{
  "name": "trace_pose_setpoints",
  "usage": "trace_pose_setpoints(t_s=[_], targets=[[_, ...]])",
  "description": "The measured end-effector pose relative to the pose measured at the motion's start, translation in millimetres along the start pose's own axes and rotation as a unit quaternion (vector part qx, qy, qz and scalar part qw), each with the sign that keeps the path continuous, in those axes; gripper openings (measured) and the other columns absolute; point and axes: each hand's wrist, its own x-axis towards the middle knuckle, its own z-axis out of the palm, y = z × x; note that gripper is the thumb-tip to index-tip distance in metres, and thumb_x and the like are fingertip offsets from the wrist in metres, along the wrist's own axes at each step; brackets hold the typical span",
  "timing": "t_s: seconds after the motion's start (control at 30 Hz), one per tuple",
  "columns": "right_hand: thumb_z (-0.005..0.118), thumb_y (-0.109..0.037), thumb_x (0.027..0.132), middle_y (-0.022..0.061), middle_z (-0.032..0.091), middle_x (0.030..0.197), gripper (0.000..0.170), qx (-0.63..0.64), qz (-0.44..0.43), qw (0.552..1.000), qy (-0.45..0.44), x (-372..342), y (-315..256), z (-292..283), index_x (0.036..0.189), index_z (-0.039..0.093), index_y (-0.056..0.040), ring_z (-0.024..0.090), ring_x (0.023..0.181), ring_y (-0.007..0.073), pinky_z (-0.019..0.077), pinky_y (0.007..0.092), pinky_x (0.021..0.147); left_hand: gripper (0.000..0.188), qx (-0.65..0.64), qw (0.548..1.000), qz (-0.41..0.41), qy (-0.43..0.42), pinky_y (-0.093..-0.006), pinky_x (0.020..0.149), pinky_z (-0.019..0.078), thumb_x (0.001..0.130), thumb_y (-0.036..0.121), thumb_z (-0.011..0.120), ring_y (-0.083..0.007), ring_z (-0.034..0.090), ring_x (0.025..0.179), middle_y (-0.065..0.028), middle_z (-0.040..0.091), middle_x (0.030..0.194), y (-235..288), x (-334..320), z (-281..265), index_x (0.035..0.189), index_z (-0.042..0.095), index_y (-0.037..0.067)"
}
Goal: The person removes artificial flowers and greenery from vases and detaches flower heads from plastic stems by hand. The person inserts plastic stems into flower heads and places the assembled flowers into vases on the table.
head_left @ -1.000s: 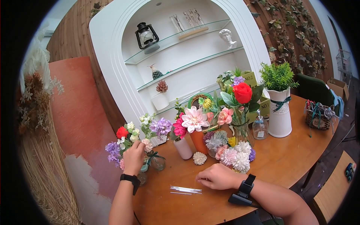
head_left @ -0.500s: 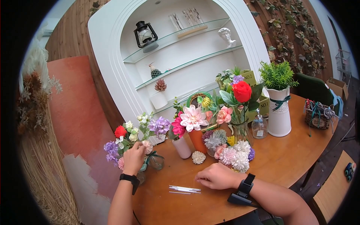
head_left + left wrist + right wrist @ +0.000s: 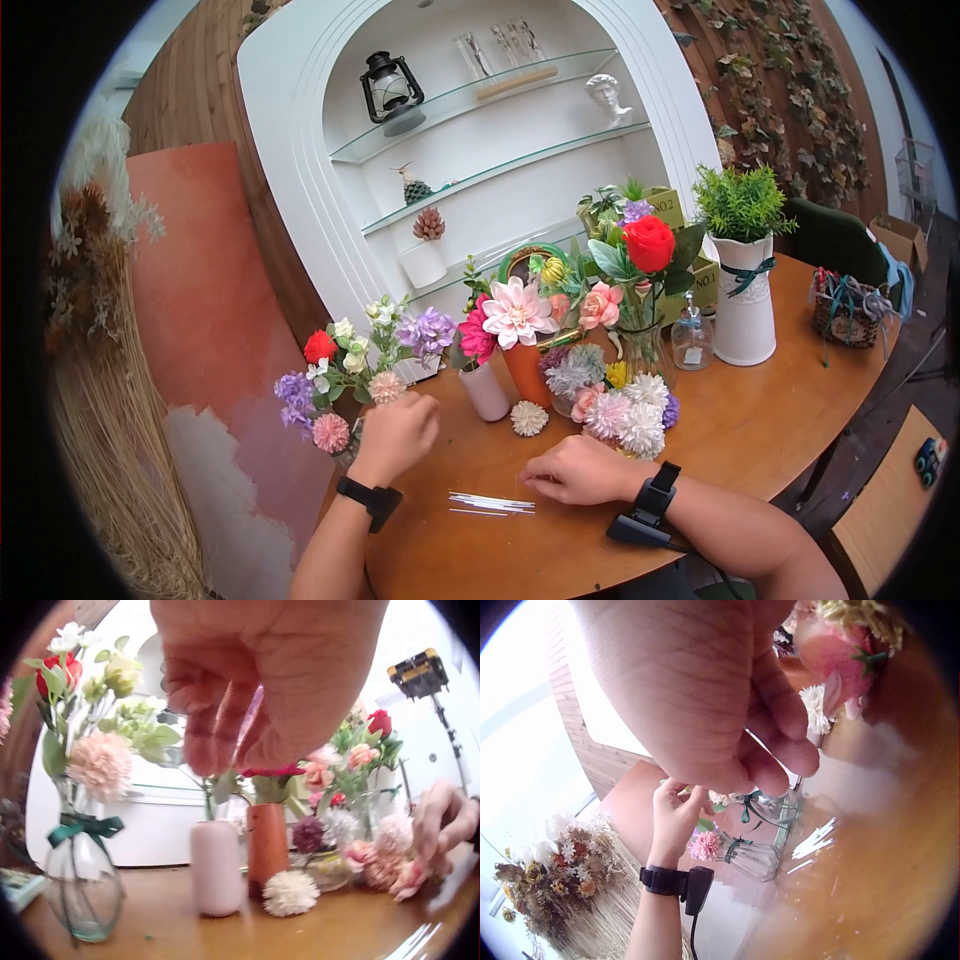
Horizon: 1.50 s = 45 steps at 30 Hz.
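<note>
My left hand [image 3: 398, 437] is raised over the left side of the table, in front of a flower vase. In the left wrist view its fingers [image 3: 206, 746] hang loosely bent, with nothing seen in their grasp. Beside it is a glass vase [image 3: 84, 889] with a green ribbon, holding a peach pompom flower [image 3: 101, 765], a red rose and white blooms. A pink pompom flower [image 3: 331, 433] stands left of this hand. My right hand [image 3: 578, 470] stays low over the table, fingers loosely bent, near several thin white sticks [image 3: 490, 503].
A pink vase [image 3: 484, 393], an orange vase [image 3: 526, 377] and a loose cream pompom flower [image 3: 529, 419] stand mid-table. Mixed pompom flowers [image 3: 610, 405] sit beyond the right hand. Further right are a glass bottle [image 3: 692, 340], a tall white vase [image 3: 745, 310] and a basket [image 3: 842, 318].
My left hand has moved right and slightly down, away from the flowers at the left, uncovering the peach and pink pompom flowers. My right hand has not moved.
</note>
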Motion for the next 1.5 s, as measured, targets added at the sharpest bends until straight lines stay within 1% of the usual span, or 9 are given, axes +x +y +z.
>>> trace_pose_setpoints(t_s=[0.17, 0.3, 0.4, 0.67, 1.03, 1.27, 1.33, 1.4, 1.5], targets=[[0.062, -0.020, 0.088, 0.0112, 0.070, 0.074, 0.013, -0.001, 0.015, 0.999, -0.045, 0.4, -7.6, -5.9, 0.091, 0.069, -0.0100, 0.068, 0.066, 0.0306, 0.0538, 0.0430, 0.062, 0.030, -0.090, 0.950, 0.053, -0.295, -0.0434, 0.080, 0.0539, 0.087, 0.033, 0.065, -0.0318, 0.067, 0.093, -0.0106, 0.067, 0.105, 38.1, 2.3, -1.0, 0.110, 0.068, 0.015], [0.063, -0.022, 0.088, 0.0106, 0.070, 0.072, 0.013, 0.014, 0.013, 0.998, -0.058, 0.6, -10.0, -7.3, 0.090, 0.069, -0.0102, 0.067, 0.065, 0.0302, 0.0536, 0.0426, 0.061, 0.047, -0.098, 0.945, 0.064, -0.306, -0.0430, 0.083, 0.0536, 0.088, 0.033, 0.065, -0.0325, 0.064, 0.102, -0.0115, 0.060, 0.122, 57.7, 5.4, 21.1, 0.131, 0.054, 0.019], [0.064, -0.022, 0.088, 0.0100, 0.070, 0.072, 0.013, 0.011, 0.010, 0.998, -0.061, 0.9, -8.9, -6.6, 0.089, 0.070, -0.0102, 0.068, 0.065, 0.0299, 0.0538, 0.0420, 0.061, 0.049, -0.088, 0.968, 0.087, -0.220, -0.0427, 0.085, 0.0534, 0.086, 0.029, 0.067, -0.0311, 0.061, 0.110, -0.0119, 0.057, 0.123, 59.1, 9.0, 52.8, 0.132, 0.053, 0.020], [0.063, -0.022, 0.088, 0.0095, 0.071, 0.073, 0.014, 0.010, 0.022, 0.997, -0.078, -1.1, -5.9, -4.6, 0.091, 0.071, -0.0105, 0.068, 0.066, 0.0290, 0.0544, 0.0419, 0.063, 0.052, -0.120, 0.962, 0.050, -0.239, -0.0463, 0.085, 0.0537, 0.086, 0.027, 0.066, -0.0373, 0.062, 0.107, -0.0144, 0.051, 0.132, 71.9, 26.8, 89.5, 0.136, 0.051, 0.025], [0.062, -0.019, 0.087, 0.0087, 0.071, 0.077, 0.015, 0.018, 0.045, 0.988, -0.147, -0.2, -9.7, -5.7, 0.091, 0.073, -0.0097, 0.068, 0.070, 0.0293, 0.0544, 0.0411, 0.065, 0.036, -0.129, 0.959, -0.007, -0.252, -0.0480, 0.080, 0.0534, 0.079, 0.030, 0.073, -0.0377, 0.065, 0.096, -0.0141, 0.066, 0.103, 51.1, 13.9, 90.5, 0.108, 0.061, 0.013], [0.067, -0.026, 0.086, 0.0142, 0.060, 0.122, 0.030, 0.009, -0.040, 0.983, -0.181, -5.6, 0.8, 5.2, 0.109, 0.070, -0.0072, 0.057, 0.114, 0.0312, 0.0480, 0.0403, 0.092, 0.030, -0.270, 0.941, -0.107, -0.174, -0.0417, 0.071, 0.0552, 0.082, 0.018, 0.070, -0.0325, 0.068, 0.089, -0.0126, 0.069, 0.102, 29.8, -1.0, 84.1, 0.109, 0.058, 0.010], [0.069, -0.026, 0.084, 0.0153, 0.056, 0.129, 0.036, 0.006, -0.081, 0.982, -0.169, -8.1, 3.1, 11.3, 0.114, 0.069, -0.0077, 0.054, 0.120, 0.0322, 0.0457, 0.0400, 0.098, 0.027, -0.611, 0.739, -0.244, -0.145, -0.0321, 0.067, 0.0558, 0.090, 0.009, 0.063, -0.0215, 0.069, 0.089, -0.0093, 0.069, 0.106, 27.4, -10.9, 81.5, 0.114, 0.053, 0.008], [0.069, -0.027, 0.084, 0.0179, 0.053, 0.135, 0.043, -0.027, -0.112, 0.978, -0.173, -11.4, 3.5, 17.3, 0.121, 0.066, -0.0059, 0.049, 0.126, 0.0350, 0.0427, 0.0413, 0.103, 0.029, -0.635, 0.706, -0.278, -0.145, -0.0262, 0.069, 0.0555, 0.094, 0.003, 0.056, -0.0144, 0.067, 0.092, -0.0066, 0.066, 0.110, 34.1, -17.0, 58.9, 0.122, 0.048, 0.007], [0.067, -0.028, 0.085, 0.0186, 0.052, 0.136, 0.048, -0.012, -0.091, 0.976, -0.198, -12.0, 12.7, 28.9, 0.126, 0.061, -0.0016, 0.049, 0.127, 0.0336, 0.0428, 0.0394, 0.104, 0.041, -0.772, 0.541, -0.326, -0.079, -0.0289, 0.077, 0.0562, 0.095, 0.003, 0.054, -0.0205, 0.066, 0.102, -0.0106, 0.062, 0.120, 36.4, -30.8, 48.0, 0.134, 0.043, 0.010]])
